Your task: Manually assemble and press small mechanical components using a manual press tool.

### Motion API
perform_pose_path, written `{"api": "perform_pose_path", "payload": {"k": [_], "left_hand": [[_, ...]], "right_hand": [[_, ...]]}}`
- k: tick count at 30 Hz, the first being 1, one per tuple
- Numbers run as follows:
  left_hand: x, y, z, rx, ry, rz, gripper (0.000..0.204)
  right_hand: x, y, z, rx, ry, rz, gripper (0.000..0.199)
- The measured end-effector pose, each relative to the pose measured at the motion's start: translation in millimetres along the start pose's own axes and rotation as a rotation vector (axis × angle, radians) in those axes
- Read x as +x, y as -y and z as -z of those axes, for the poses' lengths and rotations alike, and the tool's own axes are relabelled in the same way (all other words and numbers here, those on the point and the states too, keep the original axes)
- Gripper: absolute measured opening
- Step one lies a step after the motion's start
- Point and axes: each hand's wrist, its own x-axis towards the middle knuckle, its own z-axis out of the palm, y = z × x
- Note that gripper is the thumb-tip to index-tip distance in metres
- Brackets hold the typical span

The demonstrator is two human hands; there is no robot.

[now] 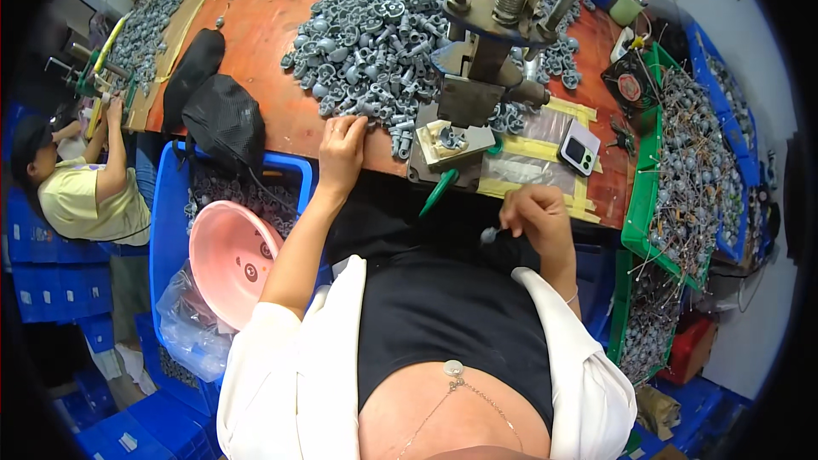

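My left hand (pixel 342 152) rests at the table's front edge, beside the near edge of a big heap of grey plastic parts (pixel 375 43). Its fingers are curled together, and whatever they may hold is hidden. Over my lap, my right hand (pixel 538 211) pinches a small grey ball-ended part (pixel 488 236), which sticks out to the left of the fingers. Between the hands stands a metal hand press (pixel 470 98). Under its ram, a pale fixture block (pixel 443 143) has a grey piece in it. A green handle (pixel 439 192) juts from the press base toward me.
A phone (pixel 579 148) lies on the taped table right of the press, near a small fan (pixel 629 85). Green bins (pixel 645 162) of wired parts line the right. At left are a black bag (pixel 223 119), a blue crate (pixel 160 230), a pink basin (pixel 213 243) and a co-worker (pixel 89 187).
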Motion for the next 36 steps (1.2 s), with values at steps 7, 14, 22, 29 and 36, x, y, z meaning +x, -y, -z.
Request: {"api": "perform_pose_path", "payload": {"k": [7,14,22,29,36], "left_hand": [[-18.9,-7.9,14.5,0.057,-0.087,-0.019,0.034],[-13.3,-89.9,43.1,-0.718,-0.021,0.443,0.020],[-4.2,-106.9,48.4,-0.918,0.088,0.433,0.011],[-8.3,-107.1,46.5,-0.896,-0.024,0.317,0.014],[1.2,-112.5,54.1,-0.796,0.017,0.286,0.020]], "right_hand": [[13.3,-11.1,-24.4,-0.357,-0.025,-0.317,0.017],[36.7,-36.8,-49.4,-0.785,-0.073,-0.046,0.018],[60.7,-53.0,-67.7,-0.948,-0.101,0.255,0.016],[51.1,-45.6,-63.4,-1.071,-0.101,0.337,0.017],[44.1,-39.9,-68.1,-0.934,-0.029,0.263,0.012]]}}
